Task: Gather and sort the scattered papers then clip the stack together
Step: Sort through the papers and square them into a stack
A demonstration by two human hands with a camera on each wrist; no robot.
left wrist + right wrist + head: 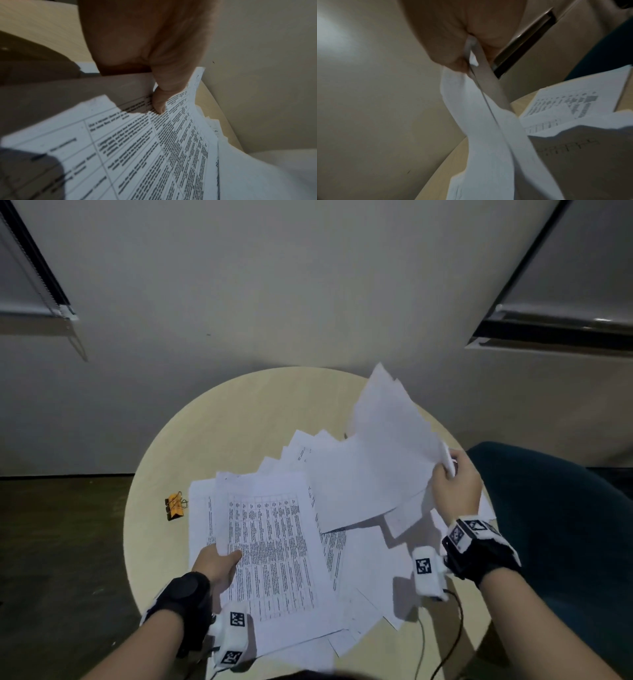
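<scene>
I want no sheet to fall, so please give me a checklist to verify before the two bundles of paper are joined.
1. Left hand grips the printed sheets, thumb on top: ok.
2. Right hand pinches the lifted sheets at their edge: ok.
3. Edges of either bundle aligned: not ok, corners fan out.
4. All sheets gathered: not ok, loose sheets lie on the round table.
5. Binder clip within reach, left of the papers: ok.
6. Page order correct: cannot tell.
</scene>
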